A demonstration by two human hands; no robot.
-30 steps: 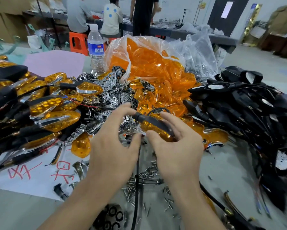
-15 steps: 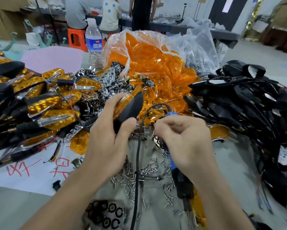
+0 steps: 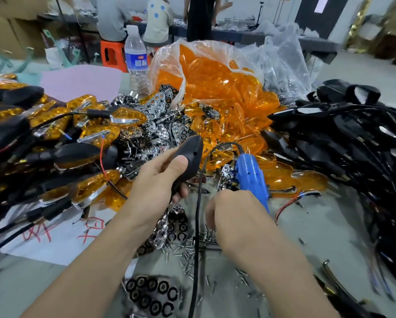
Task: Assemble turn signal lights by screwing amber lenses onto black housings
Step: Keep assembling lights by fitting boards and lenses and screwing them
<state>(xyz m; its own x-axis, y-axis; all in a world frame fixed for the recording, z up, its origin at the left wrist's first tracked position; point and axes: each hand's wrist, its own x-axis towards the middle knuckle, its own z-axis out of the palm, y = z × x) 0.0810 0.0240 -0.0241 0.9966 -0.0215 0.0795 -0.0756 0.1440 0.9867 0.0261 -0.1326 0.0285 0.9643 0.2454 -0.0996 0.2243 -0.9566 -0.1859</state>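
My left hand (image 3: 158, 180) grips a black turn signal housing (image 3: 190, 154), its back side up and a small screw hole showing. My right hand (image 3: 233, 216) holds a blue electric screwdriver (image 3: 252, 177) with its top end sticking up past the knuckles; the fingers are curled down over a pile of small screws (image 3: 187, 251), and the driver's tip is hidden. The screwdriver's black cable (image 3: 198, 214) runs down between both hands. Loose amber lenses (image 3: 217, 88) spill from a clear bag behind.
Finished amber-and-black lights (image 3: 54, 138) pile up at the left. Black housings with wires (image 3: 352, 138) heap at the right. Chrome reflector plates (image 3: 155, 120) lie in the middle and near the front edge. A water bottle (image 3: 136, 58) stands behind. People sit at a far table.
My left hand has turned the housing so that its black back faces up. My right hand has moved down toward the screws with the blue screwdriver, whose top now stands up.
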